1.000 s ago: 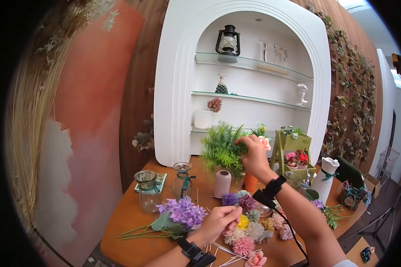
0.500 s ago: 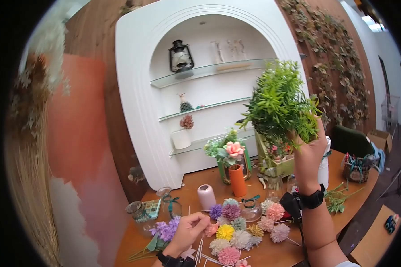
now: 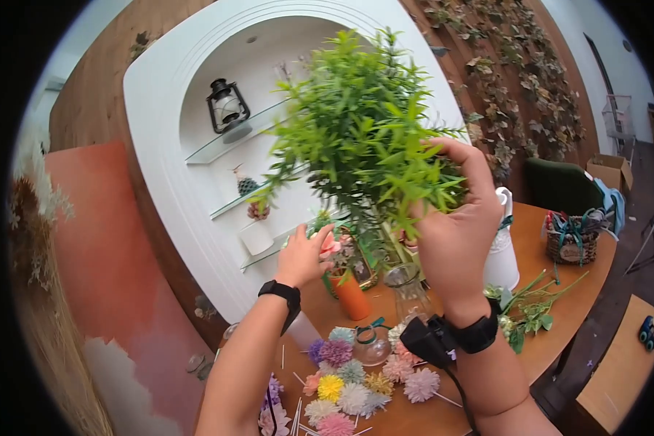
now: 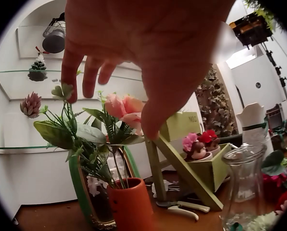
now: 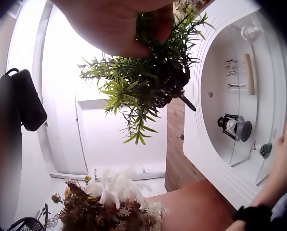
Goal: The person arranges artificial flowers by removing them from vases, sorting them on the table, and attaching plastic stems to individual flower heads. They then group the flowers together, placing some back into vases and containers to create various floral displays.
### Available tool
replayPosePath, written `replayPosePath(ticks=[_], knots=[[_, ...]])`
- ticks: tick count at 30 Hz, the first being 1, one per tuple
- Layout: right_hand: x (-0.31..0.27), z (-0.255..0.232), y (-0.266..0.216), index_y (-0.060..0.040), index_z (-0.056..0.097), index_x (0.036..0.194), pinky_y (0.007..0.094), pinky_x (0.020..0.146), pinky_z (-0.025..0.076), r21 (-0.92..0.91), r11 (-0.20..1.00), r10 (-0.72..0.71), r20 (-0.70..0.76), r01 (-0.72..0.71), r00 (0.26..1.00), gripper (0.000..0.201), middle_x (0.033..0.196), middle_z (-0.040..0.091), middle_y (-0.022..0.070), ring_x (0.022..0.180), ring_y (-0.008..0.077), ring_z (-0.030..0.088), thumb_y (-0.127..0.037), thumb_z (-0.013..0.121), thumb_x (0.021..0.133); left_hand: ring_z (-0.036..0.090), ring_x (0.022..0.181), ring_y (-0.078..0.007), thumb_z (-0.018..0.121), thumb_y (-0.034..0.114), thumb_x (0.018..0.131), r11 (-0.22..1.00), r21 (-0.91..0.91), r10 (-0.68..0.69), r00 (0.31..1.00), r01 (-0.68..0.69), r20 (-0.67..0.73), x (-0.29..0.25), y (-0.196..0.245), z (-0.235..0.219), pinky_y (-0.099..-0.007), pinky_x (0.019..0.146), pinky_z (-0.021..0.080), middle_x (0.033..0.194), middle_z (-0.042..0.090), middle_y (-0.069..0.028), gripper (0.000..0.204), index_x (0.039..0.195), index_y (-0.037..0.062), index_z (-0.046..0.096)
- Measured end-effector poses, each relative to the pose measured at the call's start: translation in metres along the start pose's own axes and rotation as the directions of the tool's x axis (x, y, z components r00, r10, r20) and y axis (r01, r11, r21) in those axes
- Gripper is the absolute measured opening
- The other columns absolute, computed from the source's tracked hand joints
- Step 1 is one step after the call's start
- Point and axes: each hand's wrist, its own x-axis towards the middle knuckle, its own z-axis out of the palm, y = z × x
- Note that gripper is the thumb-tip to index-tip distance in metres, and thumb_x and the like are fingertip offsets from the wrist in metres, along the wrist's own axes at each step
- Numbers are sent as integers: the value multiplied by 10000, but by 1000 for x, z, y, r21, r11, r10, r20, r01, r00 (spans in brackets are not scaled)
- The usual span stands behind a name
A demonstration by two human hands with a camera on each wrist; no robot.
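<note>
The right hand [image 3: 458,225] grips a bushy green plant [image 3: 356,123] by its lower part, raised above the table over a clear glass vase [image 3: 408,294]. In the right wrist view the fingers close round the foliage [image 5: 148,77], and a dark stem end sticks out. Fingers spread, the left hand [image 3: 301,256] is beside a pink flower [image 3: 330,245] in an orange vase [image 3: 350,296]. Seen from the left wrist, the left hand [image 4: 143,53] hangs above the pink flower [image 4: 126,109] and leaves; whether it touches them I cannot tell.
Pompom flowers [image 3: 352,398] lie on the table [image 3: 545,341], with a round glass vase [image 3: 372,347] behind them. On the right are a white pitcher [image 3: 503,254], leafy stems [image 3: 538,316] and a woven basket [image 3: 570,243]. A green stand [image 4: 177,166] and a knife [image 4: 182,211] are behind.
The green plant rose from the back of the table in the right hand, then came nearer and left. The left hand moved from above the pompoms up to the orange vase, its fingers spreading.
</note>
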Motion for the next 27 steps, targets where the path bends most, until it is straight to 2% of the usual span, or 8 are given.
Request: replayPosePath(ticks=[1, 2, 3, 8, 12, 15, 19, 27], knots=[[1, 0, -1, -32, 627, 986, 325, 779, 471, 50, 998, 31, -11, -31, 999, 362, 928, 599, 97, 875, 248, 602, 65, 675, 640, 600, 949, -373, 700, 289, 794, 914, -364, -158, 984, 178, 83, 7, 4, 3, -433, 793, 523, 1112, 527, -178, 506, 1271, 286, 533], [2, -2, 0, -33, 629, 982, 325, 775, 472, 103, 993, 62, -21, -60, 998, 363, 929, 599, 96, 871, 246, 602, 70, 678, 638, 600, 949, -373, 700, 289, 794, 917, -364, -144, 986, 165, 84, 12, 7, 6, -433, 793, 523, 1112, 527, -178, 506, 1271, 286, 533], [2, -7, 1, -8, 591, 1040, 254, 834, 460, 31, 998, 60, 33, -61, 998, 315, 1002, 614, 42, 916, 105, 570, 13, 667, 736, 613, 913, -360, 667, 279, 818, 960, -229, -127, 980, 159, 151, 13, 8, 7, -435, 764, 522, 1053, 559, -166, 437, 1241, 272, 560], [5, -10, 10, -5, 599, 1046, 250, 802, 468, 72, 990, 122, 4, -122, 993, 329, 985, 608, 38, 896, 104, 574, 9, 698, 732, 631, 777, -309, 571, 161, 823, 978, -138, -134, 980, 154, 144, 18, 13, -8, -436, 670, 500, 898, 616, -122, 216, 1027, 171, 642], [9, -13, 12, -2, 611, 1030, 261, 817, 464, 64, 994, 95, -22, -93, 995, 316, 994, 608, 60, 917, 136, 584, 34, 688, 726, 610, 789, -366, 562, 103, 802, 943, -320, -152, 975, 95, -160, 24, -10, -22, -477, 676, 480, 885, 598, -147, 78, 874, 94, 589], [11, -12, 12, -16, 623, 1003, 301, 779, 465, 73, 995, 72, -55, -68, 996, 327, 963, 596, 86, 888, 205, 595, 55, 689, 690, 599, 813, -386, 576, 99, 795, 992, -107, -95, 967, 71, -237, 23, -10, -78, -489, 689, 475, 872, 589, -158, 89, 882, 83, 586], [11, -12, 8, -29, 631, 978, 342, 737, 471, 51, 998, 52, -68, -48, 996, 343, 931, 586, 108, 857, 269, 605, 70, 693, 656, 590, 817, -389, 612, 104, 782, 979, 123, -136, 974, 159, -179, 13, -25, -128, -484, 688, 472, 846, 583, -165, 109, 879, 70, 576], [5, -6, 1, -35, 626, 974, 366, 747, 466, 60, 998, 18, -24, -17, 1000, 348, 924, 581, 115, 856, 297, 595, 76, 694, 651, 590, 809, -381, 749, 98, 691, 961, 67, -260, 958, 269, -122, -43, -59, -151, -465, 683, 465, 827, 594, -155, 209, 817, 52, 588]])
